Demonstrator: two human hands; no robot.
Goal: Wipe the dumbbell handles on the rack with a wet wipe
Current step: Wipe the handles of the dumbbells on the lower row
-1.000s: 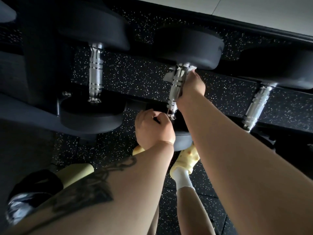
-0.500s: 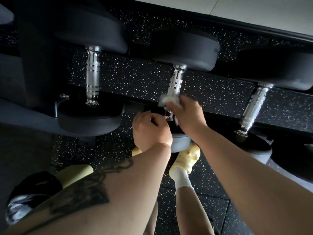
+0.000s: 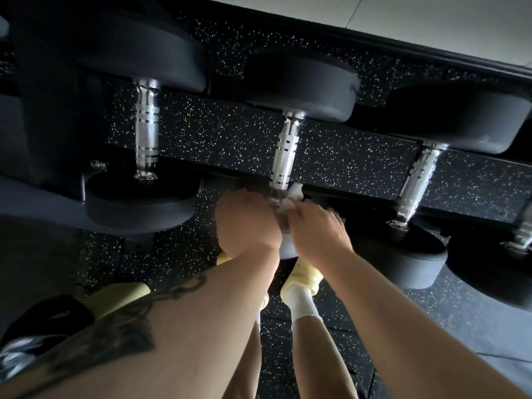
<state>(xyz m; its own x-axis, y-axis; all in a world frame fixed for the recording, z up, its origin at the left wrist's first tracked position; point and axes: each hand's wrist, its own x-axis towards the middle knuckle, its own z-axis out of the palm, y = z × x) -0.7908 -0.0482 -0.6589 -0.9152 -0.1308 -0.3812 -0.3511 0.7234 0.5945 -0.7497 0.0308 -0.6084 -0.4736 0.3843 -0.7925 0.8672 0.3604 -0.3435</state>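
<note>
Three black dumbbells with chrome knurled handles rest side by side on the rack. The middle handle point(image 3: 285, 156) is bare along most of its length. My right hand point(image 3: 316, 231) is shut on a crumpled white wet wipe point(image 3: 293, 197) and presses it against the near end of that handle. My left hand point(image 3: 247, 223) is curled over the near weight head point(image 3: 286, 249) of the middle dumbbell, which is mostly hidden beneath both hands. The left handle point(image 3: 147, 128) and the right handle point(image 3: 419, 180) are untouched.
The dark rack rail point(image 3: 34, 197) runs under the dumbbells at the left. Black speckled rubber floor point(image 3: 230, 145) lies below, with a pale wall at the top. My feet in yellow shoes point(image 3: 302, 276) stand under the rack. More weight heads point(image 3: 489, 263) sit at the right.
My right hand has slid the wipe down the middle handle from its far end to its near end. The left hand stays on the near head. The view has shifted slightly.
</note>
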